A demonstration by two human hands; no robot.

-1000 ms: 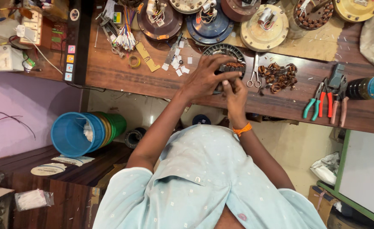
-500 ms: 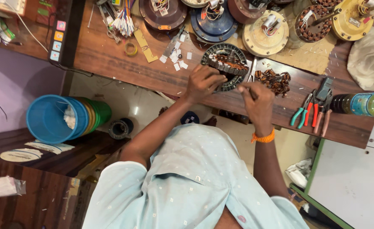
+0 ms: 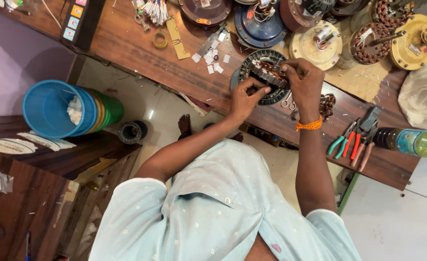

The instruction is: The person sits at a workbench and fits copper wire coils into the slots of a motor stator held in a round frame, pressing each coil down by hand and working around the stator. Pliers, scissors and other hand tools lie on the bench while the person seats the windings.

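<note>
Head view, looking down over the person's pale blue shirt (image 3: 223, 212) at a long wooden workbench (image 3: 141, 53). Both hands work on a round motor stator (image 3: 266, 77), a dark ring with copper windings, which lies flat on the bench near its near edge, roughly mid-bench. Left hand (image 3: 245, 96) rests at the stator's near-left rim, fingers curled together and pinched on the rim; whether anything small sits between the fingertips, cannot tell. Right hand (image 3: 304, 82) lies over the stator's right side, fingers bent and closed on the winding area; what it pinches is too small to make out. An orange wrist band (image 3: 309, 125) sits on the right wrist. Small scissors (image 3: 287, 100) lie just beside the stator, partly under the right hand. Small white paper slips (image 3: 212, 60) are scattered to the left of the stator. Farther along the bench: several other motor housings, one yellow (image 3: 412, 41). To the right, pliers with coloured handles (image 3: 351, 140) and a green bottle (image 3: 409, 141) lying on its side. On the floor to the left, stacked tubs, the outermost blue (image 3: 53, 108).
</note>
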